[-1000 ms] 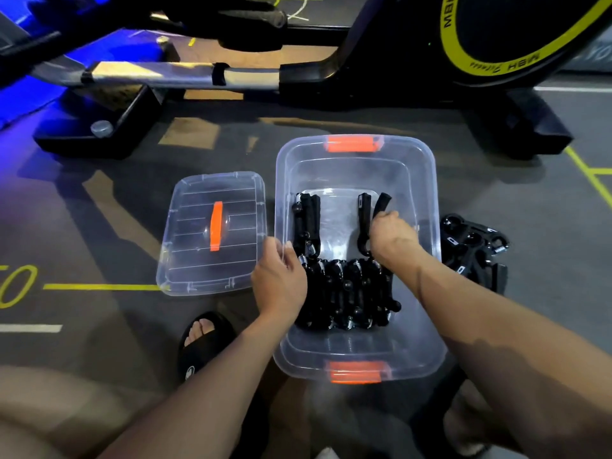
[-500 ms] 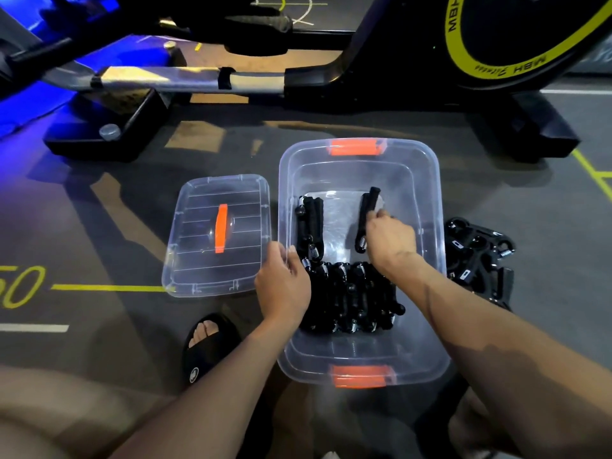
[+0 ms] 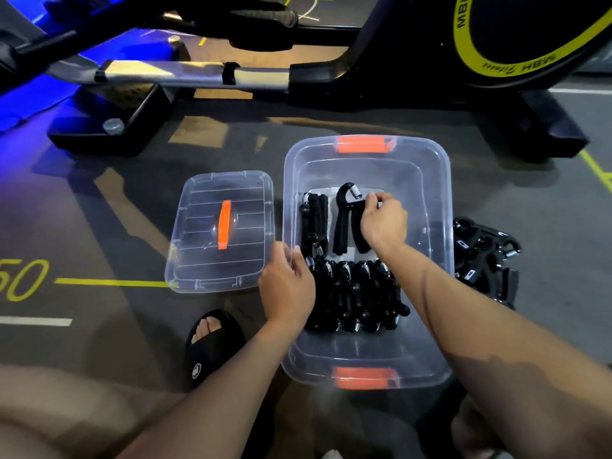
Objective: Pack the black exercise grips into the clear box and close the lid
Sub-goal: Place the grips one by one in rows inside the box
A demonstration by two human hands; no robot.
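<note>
Right hand (image 3: 384, 223) pinches a gripper (image 3: 347, 223) inside the box (image 3: 437, 207); left hand (image 3: 286, 286) clasps the box's rim.

The black flywheel housing (image 3: 530, 38) of an exercise machine carries a yellow ring. "MBH Fitness" is printed in black on that ring, upside down from this viewpoint. The letters "MBH" appear once more on the ring near the top edge, turned sideways. On the dark floor (image 3: 99, 226) at the far left, a yellow painted number reads "50", its left side partly cut off. The sandal (image 3: 212, 346) bears a small round white logo, too small to read.
</note>
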